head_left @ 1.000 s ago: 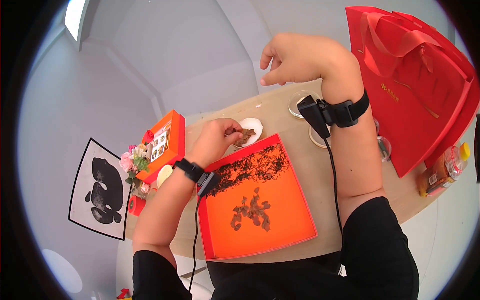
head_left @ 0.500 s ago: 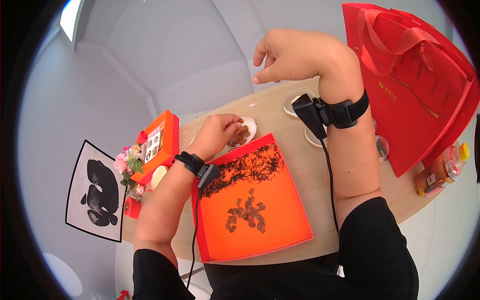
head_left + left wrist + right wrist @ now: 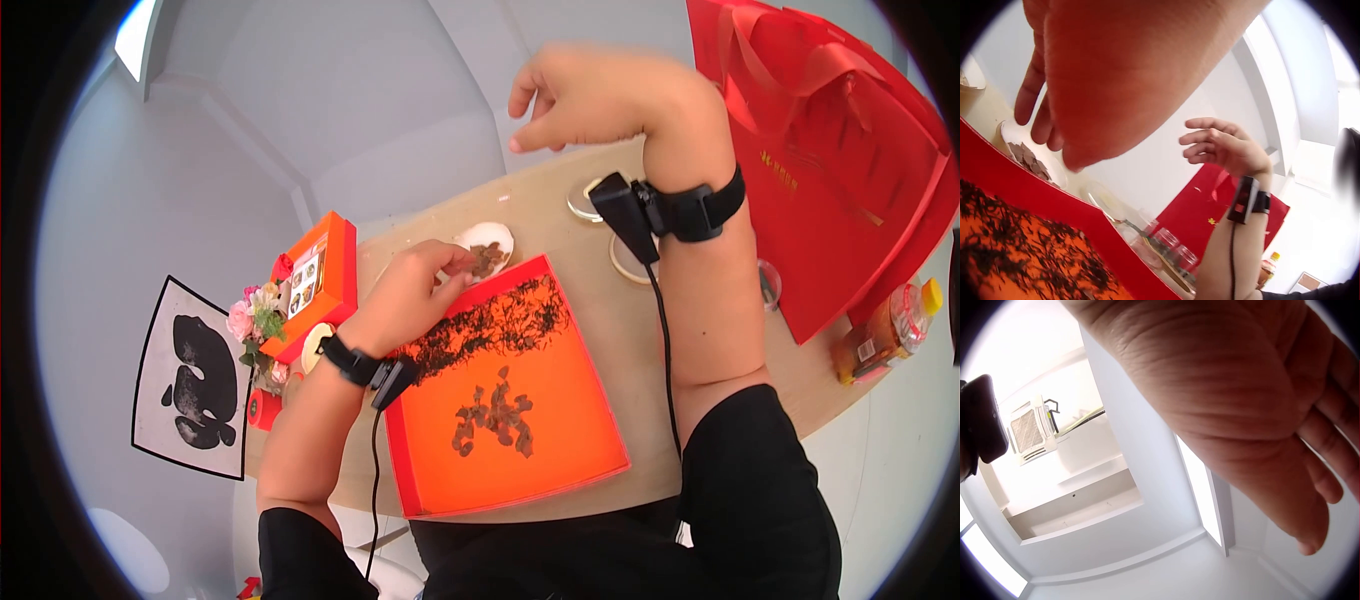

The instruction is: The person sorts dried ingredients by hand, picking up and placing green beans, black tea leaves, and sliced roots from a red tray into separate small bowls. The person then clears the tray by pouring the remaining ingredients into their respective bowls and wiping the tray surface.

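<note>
My left hand (image 3: 405, 295) hangs over the far left edge of the orange-red box (image 3: 520, 440), beside a white dish (image 3: 502, 235) of brown flakes (image 3: 487, 260). Its fingers bend loosely, apart from the thumb, and no held piece shows in the left wrist view, where the dish (image 3: 1057, 170) lies past the fingertips. Inside the box, dark thin shreds (image 3: 500, 325) form a band along the far side, and brown flakes (image 3: 495, 415) lie grouped near the middle. Raised in the air above the table's far edge, my right hand (image 3: 590, 95) has loosely bent fingers and holds nothing.
An orange gift box (image 3: 345, 265) with flowers (image 3: 255, 315) stands at the left. Round clear dishes (image 3: 628, 265) lie under the right forearm. A large red bag (image 3: 830, 190) and a bottle (image 3: 885, 335) are at the right.
My left hand has drawn back from the dish toward the box, and its fingers no longer reach into the flakes. The right hand stays raised, slightly higher in view.
</note>
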Available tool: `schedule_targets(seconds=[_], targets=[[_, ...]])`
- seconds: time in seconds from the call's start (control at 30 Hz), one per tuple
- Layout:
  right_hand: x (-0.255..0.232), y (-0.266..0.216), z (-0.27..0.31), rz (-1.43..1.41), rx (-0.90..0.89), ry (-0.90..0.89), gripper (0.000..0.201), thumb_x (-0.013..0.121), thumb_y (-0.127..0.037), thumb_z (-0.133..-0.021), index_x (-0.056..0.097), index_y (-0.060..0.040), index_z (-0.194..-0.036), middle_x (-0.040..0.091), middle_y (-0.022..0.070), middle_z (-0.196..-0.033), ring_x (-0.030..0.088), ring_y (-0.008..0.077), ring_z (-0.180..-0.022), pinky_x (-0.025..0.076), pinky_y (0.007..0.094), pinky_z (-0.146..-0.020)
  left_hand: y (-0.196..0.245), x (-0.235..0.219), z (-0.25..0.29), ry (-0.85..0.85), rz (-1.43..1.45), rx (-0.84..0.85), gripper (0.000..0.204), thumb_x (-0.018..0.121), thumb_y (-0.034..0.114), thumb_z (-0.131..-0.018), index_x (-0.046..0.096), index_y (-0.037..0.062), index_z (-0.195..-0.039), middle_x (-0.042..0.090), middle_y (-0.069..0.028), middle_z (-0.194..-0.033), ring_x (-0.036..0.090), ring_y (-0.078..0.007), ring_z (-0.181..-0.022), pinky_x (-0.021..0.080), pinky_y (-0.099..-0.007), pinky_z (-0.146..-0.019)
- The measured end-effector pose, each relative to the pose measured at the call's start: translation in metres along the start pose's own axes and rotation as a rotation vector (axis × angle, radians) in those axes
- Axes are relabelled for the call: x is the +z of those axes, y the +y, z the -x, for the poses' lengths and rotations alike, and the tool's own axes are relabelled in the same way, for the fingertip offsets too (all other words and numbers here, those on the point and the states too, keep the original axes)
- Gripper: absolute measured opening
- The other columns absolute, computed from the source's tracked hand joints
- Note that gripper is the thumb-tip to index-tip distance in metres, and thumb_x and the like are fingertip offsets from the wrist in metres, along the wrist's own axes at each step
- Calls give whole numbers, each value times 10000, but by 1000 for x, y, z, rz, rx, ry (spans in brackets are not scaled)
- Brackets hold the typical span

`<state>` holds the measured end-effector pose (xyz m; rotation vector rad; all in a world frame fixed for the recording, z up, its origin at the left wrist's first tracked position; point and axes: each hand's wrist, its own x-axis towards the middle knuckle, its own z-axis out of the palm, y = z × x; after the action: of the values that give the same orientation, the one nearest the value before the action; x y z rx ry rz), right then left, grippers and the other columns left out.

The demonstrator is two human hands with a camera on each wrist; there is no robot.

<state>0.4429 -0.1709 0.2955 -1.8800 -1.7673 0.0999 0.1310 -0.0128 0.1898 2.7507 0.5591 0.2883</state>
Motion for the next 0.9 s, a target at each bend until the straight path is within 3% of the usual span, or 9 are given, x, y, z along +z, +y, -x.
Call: schedule_targets(seconds=[0.07,0.13,0.17,0.23,0.27,0.37,0.6,0.7,0.9], targets=[[0,5,2,-33,-6,-21,537,928,-448,-994,832,-26,-1312,873,114,-993,823,302,-976,643,461,-882,21,-8,27,-75,1,-9,446,857,159,-1105,757,-1,-1509,803,-175,-1292,797,-245,-1057,660,-395,-952],[-8,4,8,-105,-114,-3,640,929,-394,-1013,789,58,-1444,894,175,-1158,869,281,-1005,669,398,-872,45,-20,53,-315,5,90,696,950,122,-990,668,48,-1622,730,-180,-1450,774,-332,-1246,651,-434,-1055],[-18,-2,17,-120,-108,-12,640,929,-394,-1013,789,58,-1444,894,175,-1158,869,281,-1005,669,398,-872,51,-20,66,-330,9,81,696,950,122,-990,668,48,-1622,730,-180,-1450,774,-332,-1246,651,-434,-1055],[-38,-28,34,-124,6,-193,526,852,-373,-1042,852,43,-1364,897,231,-1192,853,364,-1089,664,441,-977,58,-18,92,-453,-28,161,850,1001,123,-903,630,84,-1667,674,-174,-1552,709,-390,-1409,632,-467,-1138],[-35,-31,30,-38,19,-179,555,854,-382,-1046,837,49,-1395,897,220,-1213,850,364,-1113,661,445,-989,57,-16,101,-519,-32,172,869,1011,131,-887,633,91,-1668,624,-177,-1605,675,-410,-1465,630,-479,-1164],[-24,-45,30,32,93,-72,557,846,-375,-1046,833,57,-1397,895,225,-1225,848,358,-1123,659,442,-992,56,-6,123,-531,-92,133,856,1000,133,-888,629,76,-1658,613,-166,-1573,691,-403,-1407,624,-495,-1138],[-34,-38,33,-27,-12,-116,541,847,-360,-1037,839,62,-1374,892,237,-1234,846,359,-1127,659,438,-986,44,1,133,-498,-66,111,863,996,191,-919,621,86,-1690,611,-156,-1577,702,-406,-1384,632,-483,-1117],[-45,-44,33,-110,30,-309,544,853,-352,-1027,834,60,-1382,891,241,-1239,847,360,-1122,661,431,-972,51,5,135,-412,-42,120,820,981,200,-945,635,85,-1680,633,-159,-1543,708,-408,-1376,635,-483,-1106],[-24,-45,29,7,89,-93,564,859,-347,-1015,825,78,-1384,890,246,-1219,848,365,-1091,663,426,-941,46,9,139,-408,-14,90,639,961,180,-968,722,61,-1548,678,-161,-1476,737,-405,-1311,647,-480,-1068]])
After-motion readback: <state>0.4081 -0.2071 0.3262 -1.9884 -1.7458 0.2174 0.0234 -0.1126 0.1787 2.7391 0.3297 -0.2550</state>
